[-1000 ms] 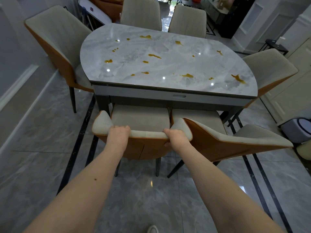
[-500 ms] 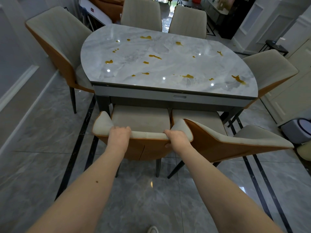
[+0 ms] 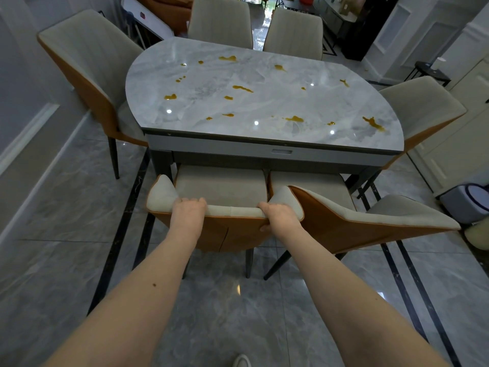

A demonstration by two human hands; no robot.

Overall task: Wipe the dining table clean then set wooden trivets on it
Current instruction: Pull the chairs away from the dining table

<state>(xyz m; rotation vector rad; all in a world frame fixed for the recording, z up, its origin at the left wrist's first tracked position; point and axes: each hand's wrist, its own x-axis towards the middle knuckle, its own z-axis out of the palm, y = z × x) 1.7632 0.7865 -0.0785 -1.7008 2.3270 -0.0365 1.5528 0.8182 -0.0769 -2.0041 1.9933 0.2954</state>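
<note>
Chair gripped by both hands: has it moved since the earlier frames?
No. The chair keeps the same gap to the table front edge.

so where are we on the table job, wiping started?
Done: nothing. The marble table is covered in yellow-brown spills, unwiped. In hand: the left hand and right hand both grip the backrest of the near chair, tucked at the table's near edge. Left: wipe all the spills, then set the trivets; no cloth or trivets are in view.
</note>
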